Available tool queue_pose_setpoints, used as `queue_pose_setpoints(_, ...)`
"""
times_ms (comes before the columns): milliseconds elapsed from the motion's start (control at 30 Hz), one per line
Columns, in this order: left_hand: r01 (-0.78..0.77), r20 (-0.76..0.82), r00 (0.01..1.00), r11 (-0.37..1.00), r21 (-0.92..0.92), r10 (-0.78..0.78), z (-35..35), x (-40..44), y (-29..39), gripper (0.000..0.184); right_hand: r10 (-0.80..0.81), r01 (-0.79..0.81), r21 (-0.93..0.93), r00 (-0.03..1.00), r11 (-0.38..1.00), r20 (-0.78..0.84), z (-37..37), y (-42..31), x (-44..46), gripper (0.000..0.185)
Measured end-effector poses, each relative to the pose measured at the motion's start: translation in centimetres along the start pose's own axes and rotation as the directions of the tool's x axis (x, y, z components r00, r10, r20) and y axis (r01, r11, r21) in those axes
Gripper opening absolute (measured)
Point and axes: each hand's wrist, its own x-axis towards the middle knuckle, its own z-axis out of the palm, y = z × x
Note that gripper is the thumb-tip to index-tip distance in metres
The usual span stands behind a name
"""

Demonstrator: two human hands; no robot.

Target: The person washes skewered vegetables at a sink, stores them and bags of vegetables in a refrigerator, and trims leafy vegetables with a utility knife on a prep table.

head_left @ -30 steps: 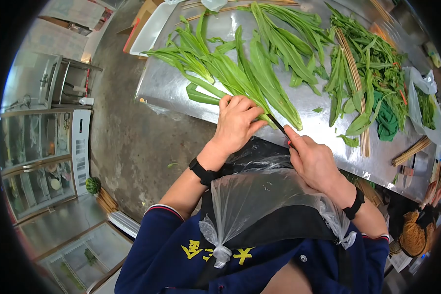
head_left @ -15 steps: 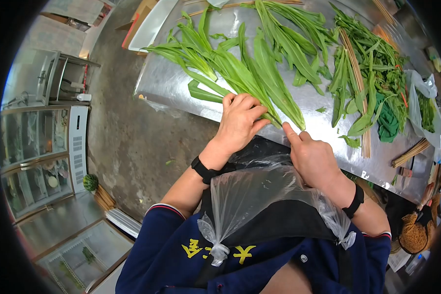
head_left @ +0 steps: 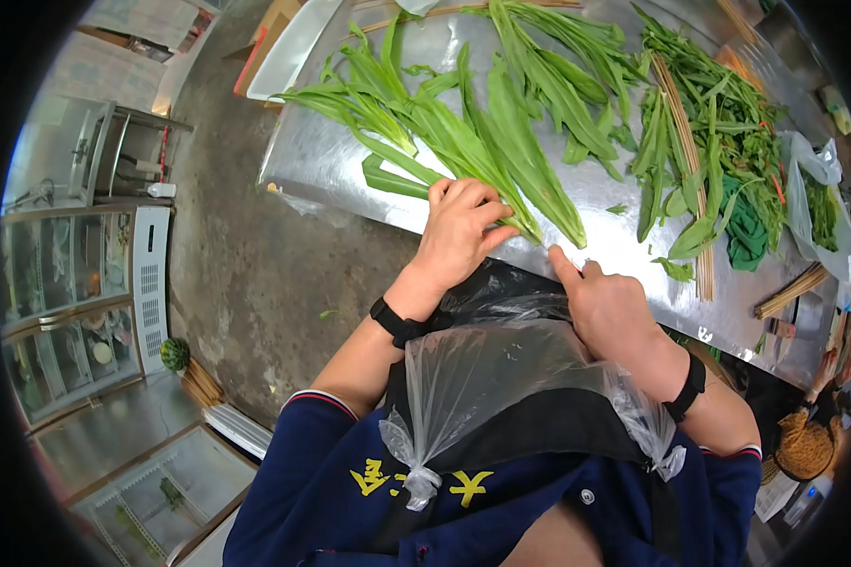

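Long-leaved green lettuce point(head_left: 463, 132) lies spread on the metal table, its pale stem ends pointing toward me. My left hand point(head_left: 463, 227) is closed over the lower leaves of one lettuce near the table's front edge, with the cut end showing past the fingertips. Just right of that end, my right hand point(head_left: 600, 293) is curled with the index finger stretched forward. It grips a small knife, mostly hidden by the hand; only a bit of reddish handle shows. Another lettuce stem point(head_left: 572, 231) lies beside the fingers.
The steel table point(head_left: 322, 180) carries more greens point(head_left: 718, 113), bamboo skewers point(head_left: 676, 123), a green cloth point(head_left: 747, 231) and a plastic bag point(head_left: 817, 170). A white tray point(head_left: 293, 52) stands at the far left corner. Glass-door fridges point(head_left: 67, 274) line the left side beyond the concrete floor.
My right hand has drawn back slightly to the right, away from the lettuce's stem end. The dark blade seen at the stem before is out of sight. My left hand stays nearly in place.
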Motion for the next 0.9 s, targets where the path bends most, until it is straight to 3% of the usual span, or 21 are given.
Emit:
queue_pose_setpoints(167, -0.019, 0.017, 1.000, 0.998, 0.052, 0.019, -0.7, -0.6, 0.6, 0.028, 0.033, -0.034, 0.107, 0.999, 0.994, 0.014, -0.5, 1.6, -2.6, 0.045)
queue_pose_setpoints(233, -0.075, 0.011, 0.997, 0.987, 0.145, 0.074, -1.2, -1.1, 1.2, 0.028, 0.053, -0.039, 0.337, 0.998, 0.941, -0.030, -0.7, 2.8, -3.9, 0.044)
queue_pose_setpoints(267, -0.076, 0.012, 0.997, 0.986, 0.150, 0.075, -1.3, -1.3, 1.3, 0.028, 0.052, -0.037, 0.339, 0.998, 0.940, -0.035, -0.4, 3.1, -4.5, 0.044)
queue_pose_setpoints(333, -0.111, 0.060, 0.993, 0.976, 0.190, 0.101, -1.5, -1.7, 1.5, 0.027, 0.175, -0.059, 0.606, 0.975, 0.793, -0.134, 0.3, 3.6, -5.5, 0.046)
queue_pose_setpoints(467, -0.176, 0.144, 0.978, 0.965, 0.193, 0.149, -1.2, -1.5, 1.0, 0.028, 0.321, -0.122, 0.772, 0.940, 0.624, -0.111, 2.1, 4.6, -5.7, 0.047)
queue_pose_setpoints(567, -0.214, 0.117, 0.975, 0.947, 0.240, 0.191, -1.5, -0.7, 1.5, 0.029, 0.484, -0.178, 0.968, 0.872, 0.175, 0.073, 2.6, 5.2, -5.3, 0.046)
queue_pose_setpoints(600, -0.222, 0.123, 0.973, 0.943, 0.247, 0.197, -1.5, -0.3, 1.6, 0.029, 0.486, -0.167, 0.971, 0.872, 0.169, 0.065, 2.8, 5.4, -5.3, 0.046)
queue_pose_setpoints(667, -0.261, 0.064, 0.965, 0.910, 0.323, 0.254, -1.2, 0.4, 1.7, 0.030, 0.532, -0.100, 0.994, 0.840, -0.033, 0.102, 3.7, 5.7, -5.2, 0.049)
queue_pose_setpoints(900, -0.357, 0.103, 0.934, 0.885, 0.300, 0.342, 0.3, 2.2, 1.8, 0.028, 0.550, -0.063, 0.988, 0.825, -0.143, 0.132, 5.8, 5.8, -5.0, 0.050)
